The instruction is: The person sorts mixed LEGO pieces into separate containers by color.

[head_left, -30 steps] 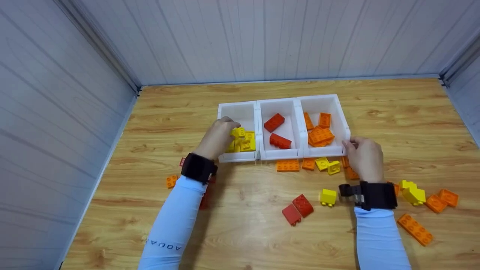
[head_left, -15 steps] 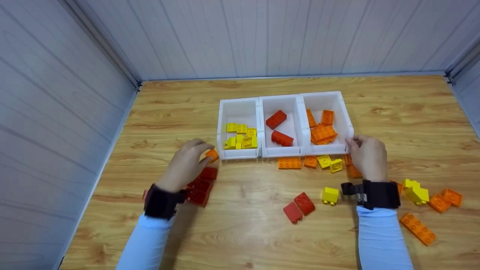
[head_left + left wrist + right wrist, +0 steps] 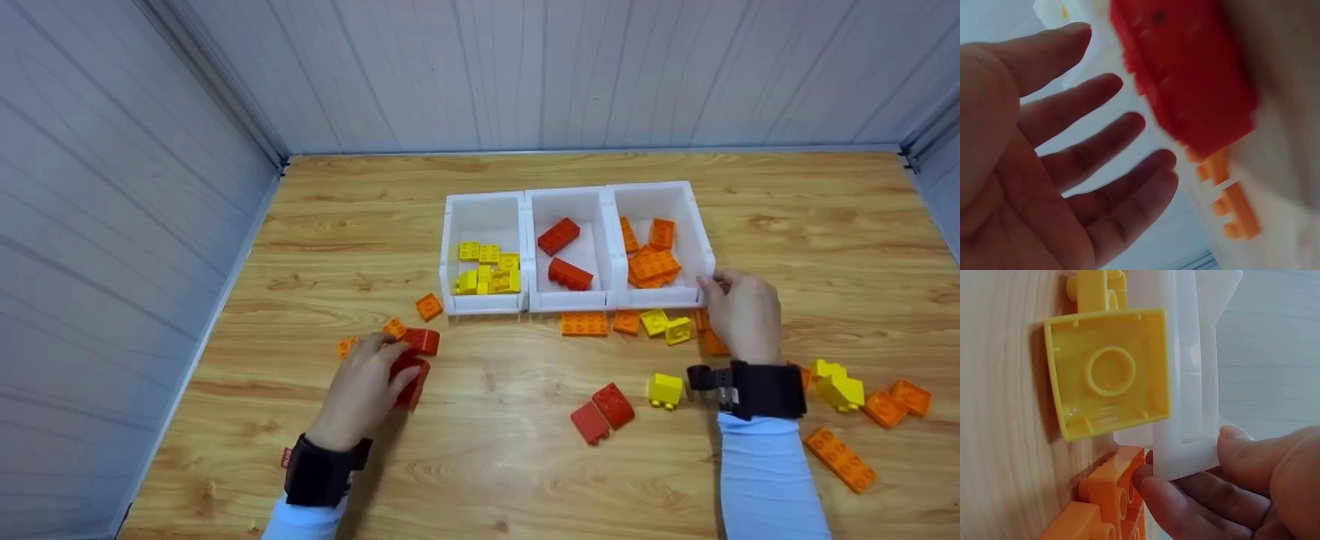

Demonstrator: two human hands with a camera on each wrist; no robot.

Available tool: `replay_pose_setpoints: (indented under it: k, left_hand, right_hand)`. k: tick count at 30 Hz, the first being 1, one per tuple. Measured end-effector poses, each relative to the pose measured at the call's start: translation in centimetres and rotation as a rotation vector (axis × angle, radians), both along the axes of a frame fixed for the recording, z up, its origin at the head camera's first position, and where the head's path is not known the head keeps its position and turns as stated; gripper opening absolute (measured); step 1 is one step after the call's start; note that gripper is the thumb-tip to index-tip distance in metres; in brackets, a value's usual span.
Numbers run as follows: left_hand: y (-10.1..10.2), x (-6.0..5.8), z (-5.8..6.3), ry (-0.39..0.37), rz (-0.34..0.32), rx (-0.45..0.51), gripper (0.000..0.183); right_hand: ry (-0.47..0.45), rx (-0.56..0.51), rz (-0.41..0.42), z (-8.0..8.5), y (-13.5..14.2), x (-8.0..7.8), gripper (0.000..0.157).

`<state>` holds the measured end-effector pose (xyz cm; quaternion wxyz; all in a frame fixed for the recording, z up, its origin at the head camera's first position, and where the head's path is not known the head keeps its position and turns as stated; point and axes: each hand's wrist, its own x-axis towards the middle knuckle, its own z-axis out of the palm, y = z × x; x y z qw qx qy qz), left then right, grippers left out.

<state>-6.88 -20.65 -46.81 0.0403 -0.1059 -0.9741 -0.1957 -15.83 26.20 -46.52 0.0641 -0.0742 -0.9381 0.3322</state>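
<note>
My left hand [image 3: 358,390] hovers at the red bricks [image 3: 422,341] on the left of the table. In the left wrist view its fingers [image 3: 1109,129] are spread and slightly bent, apart from the large red brick [image 3: 1190,73]. Partly hidden behind that hand are more red bricks. My right hand [image 3: 745,315] grips the front right corner of the white bin [image 3: 700,232] that holds orange bricks. In the right wrist view the thumb and fingers pinch the bin's corner [image 3: 1185,455], beside an upturned yellow brick [image 3: 1109,374].
Two more white bins adjoin it: the middle one [image 3: 570,300] has red bricks, the left one [image 3: 484,303] yellow. Orange bricks [image 3: 429,306] lie near the left hand. Loose yellow [image 3: 665,391], red [image 3: 613,406] and orange bricks [image 3: 840,459] are scattered in front and right.
My left hand has moved from over the yellow bricks' bin, back and left, past a small orange brick to the red bricks. My right hand stays at the bin corner.
</note>
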Motion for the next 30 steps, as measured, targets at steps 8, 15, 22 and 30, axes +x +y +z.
replay_pose_setpoints:
  k: [8,15,22,30]
  left_hand:
    - [1.5,0.9,-1.2,0.051,0.064,-0.007,0.033]
    - [2.7,1.2,-1.3,0.034,0.091,-0.007,0.027]
    - [3.3,1.2,-1.0,0.07,0.054,0.015,0.021]
    - [5.4,0.0,2.2,0.071,-0.021,0.048,0.027]
  right_hand:
    - [-0.003,-0.009,-0.001,0.1,0.0,0.0,0.043]
    - [-0.042,-0.018,-0.011,0.1,0.0,-0.1,0.046]
    - [0.006,-0.009,0.005,0.0,0.0,0.1,0.043]
    - [0.035,0.0,0.015,0.0,0.1,0.1,0.042]
